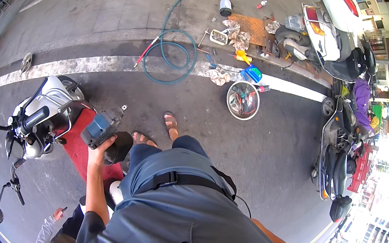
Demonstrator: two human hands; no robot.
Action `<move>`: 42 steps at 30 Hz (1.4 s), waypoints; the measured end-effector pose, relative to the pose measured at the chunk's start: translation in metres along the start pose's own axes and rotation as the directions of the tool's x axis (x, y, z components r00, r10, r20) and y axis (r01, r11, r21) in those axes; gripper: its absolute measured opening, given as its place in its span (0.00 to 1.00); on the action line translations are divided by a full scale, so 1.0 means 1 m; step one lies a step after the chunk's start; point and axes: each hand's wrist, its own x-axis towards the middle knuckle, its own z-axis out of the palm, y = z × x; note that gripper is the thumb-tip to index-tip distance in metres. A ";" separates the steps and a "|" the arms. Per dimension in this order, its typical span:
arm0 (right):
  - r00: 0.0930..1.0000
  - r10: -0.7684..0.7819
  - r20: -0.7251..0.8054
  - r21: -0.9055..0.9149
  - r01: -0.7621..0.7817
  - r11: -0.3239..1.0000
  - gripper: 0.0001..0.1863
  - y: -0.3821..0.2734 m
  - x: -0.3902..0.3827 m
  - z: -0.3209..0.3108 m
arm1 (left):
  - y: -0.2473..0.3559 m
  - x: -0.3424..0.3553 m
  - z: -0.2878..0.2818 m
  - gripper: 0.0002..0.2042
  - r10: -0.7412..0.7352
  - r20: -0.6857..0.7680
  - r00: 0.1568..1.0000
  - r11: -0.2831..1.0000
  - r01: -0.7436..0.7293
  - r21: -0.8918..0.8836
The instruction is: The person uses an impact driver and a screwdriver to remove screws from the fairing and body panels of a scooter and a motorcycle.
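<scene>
My left hand (pixel 102 145) is closed around the handle of a cordless impact wrench (pixel 100 128) with a blue-grey body and a black base. Its square metal drive end points up and away from me, and no socket shows on it. The wrench is held above the red footboard mat (pixel 75 149) of a white and silver scooter (pixel 53 92), at my left. Only part of my right arm shows along my side at the lower right; the right hand is out of sight.
A coiled teal air hose (pixel 165 82) lies ahead. Around it are a bucket of tools (pixel 256 111), a blue bottle (pixel 252 73), a yellow funnel (pixel 243 56), a parts tray (pixel 219 37) and a spray bottle (pixel 225 7). Parked scooters (pixel 337 140) line the right. Another person's hand (pixel 59 214) shows lower left.
</scene>
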 end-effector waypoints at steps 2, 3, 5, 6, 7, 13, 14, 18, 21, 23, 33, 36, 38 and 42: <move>1.000 0.020 0.000 0.011 -0.020 1.000 0.25 0.002 -0.002 0.000 | 0.005 0.006 0.010 0.14 -0.016 0.037 0.999 1.000 0.016 0.025; 1.000 0.030 0.003 0.019 -0.030 0.999 0.25 0.003 -0.004 0.001 | 0.006 0.007 0.014 0.14 -0.023 0.052 0.998 0.999 0.021 0.037; 0.999 0.048 0.008 0.023 -0.048 0.999 0.25 0.005 -0.007 -0.001 | 0.004 0.009 0.020 0.14 -0.025 0.079 0.997 0.999 0.022 0.039; 0.998 0.057 0.011 0.022 -0.057 0.998 0.25 0.006 -0.007 -0.001 | 0.003 0.009 0.021 0.14 -0.026 0.090 0.996 0.999 0.023 0.040; 0.998 0.065 0.013 0.021 -0.065 0.998 0.25 0.006 -0.008 -0.004 | 0.002 0.010 0.021 0.14 -0.037 0.088 0.995 0.999 0.034 0.036; 0.996 0.080 0.048 0.007 -0.080 0.997 0.24 0.006 0.000 -0.014 | -0.009 0.005 0.014 0.13 -0.061 0.042 0.997 0.998 0.061 -0.008; 0.996 0.079 0.053 0.005 -0.079 0.997 0.24 0.005 0.001 -0.015 | -0.008 0.005 0.012 0.13 -0.060 0.043 0.997 0.998 0.060 0.007; 0.997 0.063 0.044 -0.025 -0.061 0.998 0.24 0.000 0.014 -0.026 | -0.009 0.009 0.009 0.16 -0.037 0.037 0.999 0.999 0.036 0.026; 0.999 0.035 0.034 -0.049 -0.033 0.998 0.24 -0.006 0.024 -0.032 | 0.006 0.011 0.017 0.17 0.023 0.055 0.998 1.000 -0.023 0.013; 1.000 0.012 0.013 -0.055 -0.011 0.998 0.24 -0.010 0.028 -0.035 | 0.010 0.015 0.020 0.17 0.070 0.088 0.994 0.997 -0.073 0.038; 0.999 -0.003 0.040 -0.051 0.005 0.999 0.23 0.009 0.033 -0.029 | 0.019 0.022 0.040 0.17 0.066 0.177 0.982 0.997 -0.073 0.035; 0.974 0.079 0.212 -0.054 -0.069 0.996 0.22 0.038 0.034 -0.023 | 0.011 0.026 0.052 0.18 0.023 0.168 0.985 0.999 -0.030 0.037; 0.921 0.143 0.361 -0.090 -0.118 0.989 0.22 0.060 0.038 -0.026 | 0.005 0.025 0.055 0.18 -0.012 0.171 0.985 0.999 0.004 0.046; 0.989 0.146 0.035 -0.271 -0.131 0.954 0.16 0.061 0.064 -0.105 | 0.003 0.019 0.064 0.18 -0.041 0.160 0.986 0.999 0.034 0.042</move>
